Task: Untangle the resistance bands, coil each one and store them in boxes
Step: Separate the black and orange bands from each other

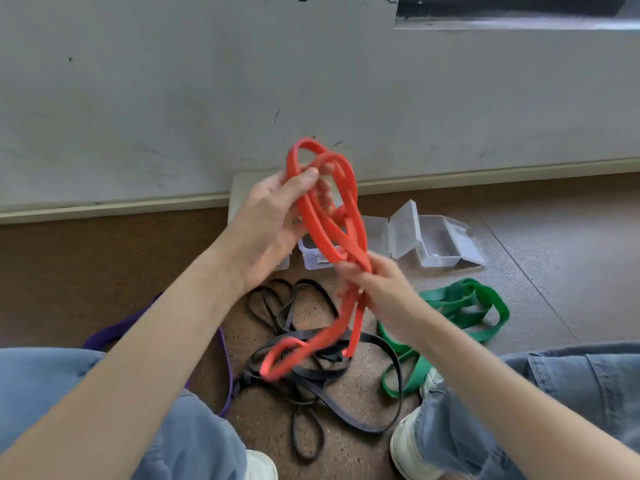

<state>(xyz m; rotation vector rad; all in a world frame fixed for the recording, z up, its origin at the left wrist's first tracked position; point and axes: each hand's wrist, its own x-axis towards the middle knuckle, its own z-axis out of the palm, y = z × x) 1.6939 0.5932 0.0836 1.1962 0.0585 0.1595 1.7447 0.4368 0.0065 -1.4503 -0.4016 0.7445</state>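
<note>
Head view: person sitting on the floor (540,237), both hands working the red band (341,233) up in front of the chest. Left hand (266,220) is holding the upper loops, thumb pressing across the strands and fingers (323,188) curling through from behind. Right hand (381,289) is pinching the strands together lower down, where they are crossing; motion blur there, so exact finger placement cannot be told. The rest of the red band is hanging down in a loose loop, its low end lying over the black bands (311,372), which are sitting tangled on the floor between the knees. Green band (460,306) is lying in a heap to the right, purple band (221,344) partly hidden under the left forearm. Clear boxes (436,247) are standing open near the wall. Judgement: the band looks light, limp and rubbery, probably grippy and springy, so coils are likely wanting to flop open; best taken at the crossing, pinching all strands together.
</note>
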